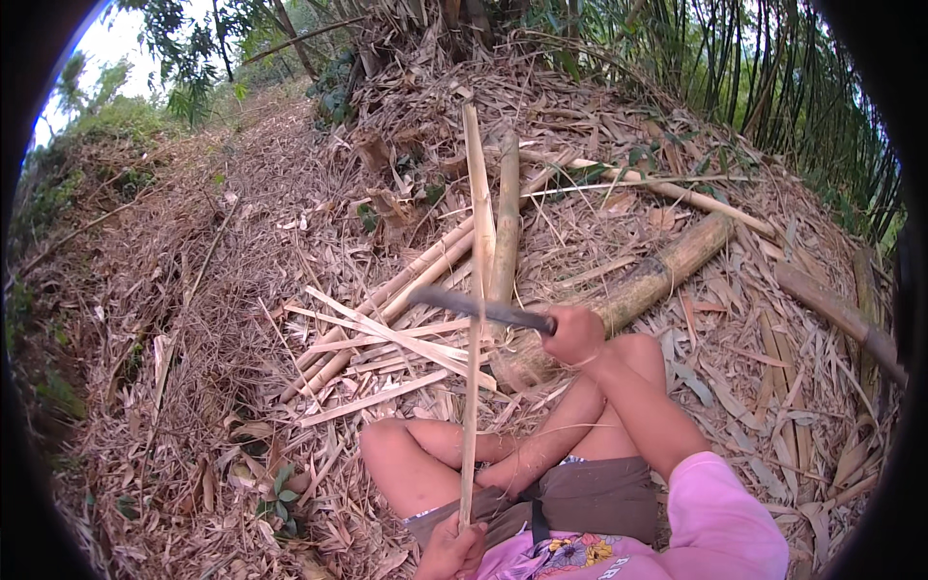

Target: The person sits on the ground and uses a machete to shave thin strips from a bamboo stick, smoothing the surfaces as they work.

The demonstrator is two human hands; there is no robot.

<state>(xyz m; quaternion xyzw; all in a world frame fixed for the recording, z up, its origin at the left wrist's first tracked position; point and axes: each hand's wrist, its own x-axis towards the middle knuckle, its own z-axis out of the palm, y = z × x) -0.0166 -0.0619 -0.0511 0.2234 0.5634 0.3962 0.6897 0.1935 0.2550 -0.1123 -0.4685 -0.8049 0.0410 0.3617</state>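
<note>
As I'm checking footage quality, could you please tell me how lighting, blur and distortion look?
Head view throughout: soft daylight without hard shadows; bright white sky washed out, upper left; long dark metal blade looks slightly smeared; fisheye curvature toward the rim, corners black.

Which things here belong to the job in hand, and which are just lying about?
In use: knife in the right hand; long bamboo strip in the left hand; probably the pale split strips.

Seemingly just lying about: thick bamboo log; dry leaves.

Around me, sloping ground (261, 174) lies covered in dry leaves (213, 387); green bamboo (773, 106) stands thick at my far right, and bright, pale sky (116, 48) shows beyond foliage (184, 92) at my left.
</note>
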